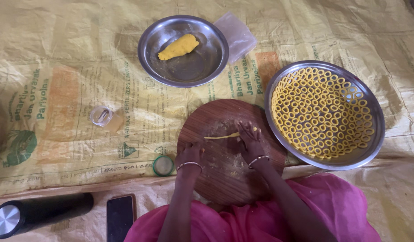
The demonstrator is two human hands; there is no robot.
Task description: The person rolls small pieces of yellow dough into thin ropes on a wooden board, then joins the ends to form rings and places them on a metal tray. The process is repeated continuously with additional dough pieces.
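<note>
On the round brown wooden board [225, 170] at the near middle of the yellow woven plastic ground sheet [59, 45], seen from the head camera, both hands work over a thin rolled strand of yellow dough [222, 136]. The right hand [248, 141] lies flat and open, fingers stretched forward, its fingertips pressing on the right end of the strand. The left hand [189, 152] rests near the board's left edge with fingers curled under, holding nothing that can be seen. Each wrist carries a thin metal bangle.

Just beside the board's right edge stands a wide round steel plate [372, 134] filled with small yellow dough rings [321, 112] laid close together. Toward the sheet's far edge sits a smaller steel dish [148, 54] holding a lump of yellow dough [178, 47], with a clear plastic bag [238, 36] touching its right rim. Left of the board lie a small clear glass [103, 116] and a green-rimmed round lid [163, 165]. At the near left corner lie a black cylindrical flask [41, 213] and a dark phone [120, 217].
</note>
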